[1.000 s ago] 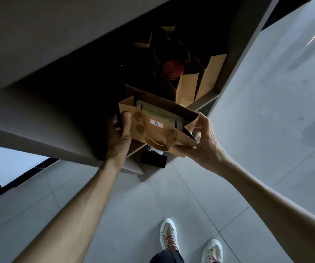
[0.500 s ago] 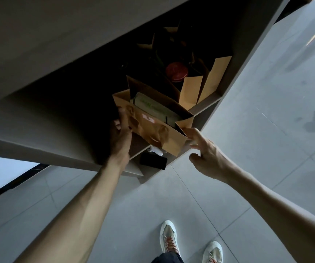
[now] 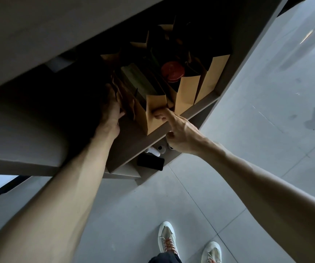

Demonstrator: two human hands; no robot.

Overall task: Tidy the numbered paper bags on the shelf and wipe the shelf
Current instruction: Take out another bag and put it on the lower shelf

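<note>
A brown paper bag (image 3: 155, 111) stands on the dark shelf (image 3: 134, 149), pushed in beside the other bags, and its number label is out of sight. A green packet (image 3: 137, 80) lies inside it. My left hand (image 3: 111, 111) rests flat against the bag's shadowed front face, fingers reaching up. The straight index finger and thumb of my right hand (image 3: 181, 133) press on the bag's lit side panel, with the other fingers curled. Two more brown bags (image 3: 188, 93) (image 3: 213, 76) stand to the right, one holding a jar with a red lid (image 3: 172, 71).
More bags sit deep in the dark back of the shelf (image 3: 164, 29). On the lower board lie a black phone (image 3: 150, 161) and small white objects (image 3: 153, 151). A grey upright panel closes the shelf's right side (image 3: 247, 54). My shoes (image 3: 167, 236) stand on the tiled floor.
The bag went from tilted at the shelf's front edge to upright deeper inside, next to the other bags. Both hands followed it in; my right hand shifted from its corner to its side panel.
</note>
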